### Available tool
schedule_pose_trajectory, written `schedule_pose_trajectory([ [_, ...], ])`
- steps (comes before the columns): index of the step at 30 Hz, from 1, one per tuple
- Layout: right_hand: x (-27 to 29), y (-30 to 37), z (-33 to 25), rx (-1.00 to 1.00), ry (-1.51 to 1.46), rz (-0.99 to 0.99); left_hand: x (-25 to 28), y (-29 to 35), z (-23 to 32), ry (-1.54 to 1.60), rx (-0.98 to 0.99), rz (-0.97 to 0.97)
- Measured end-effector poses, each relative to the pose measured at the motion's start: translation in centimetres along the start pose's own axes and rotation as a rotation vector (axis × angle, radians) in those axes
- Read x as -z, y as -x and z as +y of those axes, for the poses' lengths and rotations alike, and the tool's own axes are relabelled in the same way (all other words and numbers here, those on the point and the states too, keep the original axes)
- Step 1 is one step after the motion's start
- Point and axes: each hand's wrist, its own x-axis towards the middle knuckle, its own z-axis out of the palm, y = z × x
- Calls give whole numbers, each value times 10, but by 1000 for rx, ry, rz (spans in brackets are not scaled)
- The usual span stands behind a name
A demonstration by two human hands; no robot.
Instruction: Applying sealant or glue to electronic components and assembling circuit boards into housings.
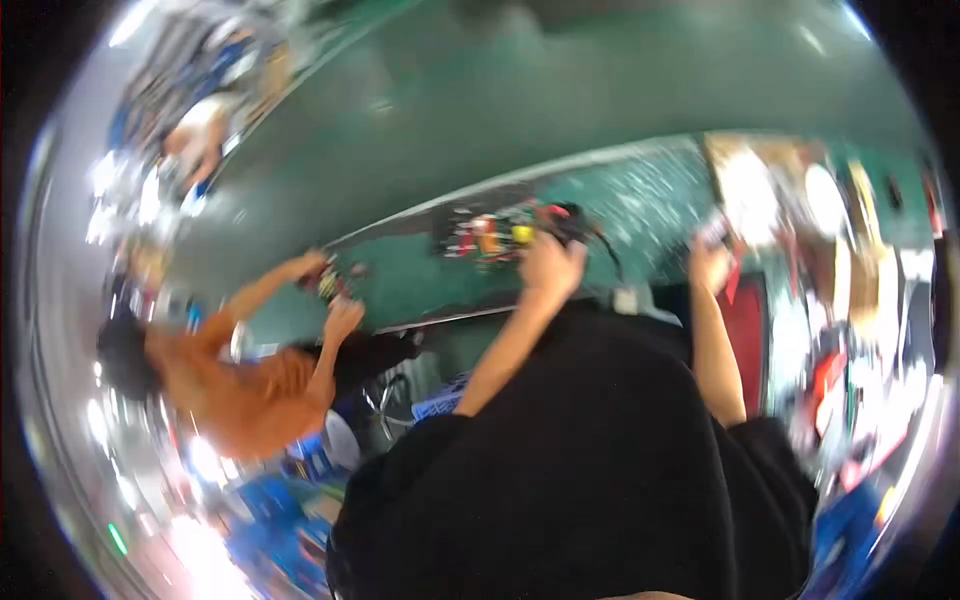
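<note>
Orange-clad co-worker [240, 400] is occupying the surface's [400, 275] left end; coloured parts [487, 236] are lying mid-surface, crowding the left hand [553, 268], which is grasping a dark assembly [570, 222], seemingly steadying it. Black cable [610, 255] is trailing rightward, any lift calling for slack. Right hand [710, 264] is meeting a pale item [714, 231] toward the right end, grip too blurred to tell.

The tabletop [400, 272] over there is a long green one, a pale strip [455, 200] running along its far side. Around the middle I can see a jumble of small coloured parts [487, 236], red, orange and yellow, with a dark item [570, 222] just to their right. Farther right, whitish specks [640, 195] spread across the green; bits or glare, I can't tell. Another small cluster [328, 283] sits toward the left end, too blurred to name.
</note>
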Motion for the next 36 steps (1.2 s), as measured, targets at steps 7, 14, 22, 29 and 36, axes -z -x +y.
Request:
schedule_pose_trajectory([
  [7, 12, -17, 25, 81, -218, -100, -52, 5, 21, 73, 20, 26],
  [14, 25, -30, 1, 217, -516, -145, -65, -20, 10, 250, 75, 38],
  [22, 49, -16, -19, 85, -1209, -378, -73, -36, 8, 512, -63, -12],
  [29, 71, -15, -22, -246, -1507, -428, -52, -21, 23, 1082, 173, -339],
  [36, 90, -9, -38, -217, -1898, -950, -93, -17, 0, 1294, 46, -318],
])
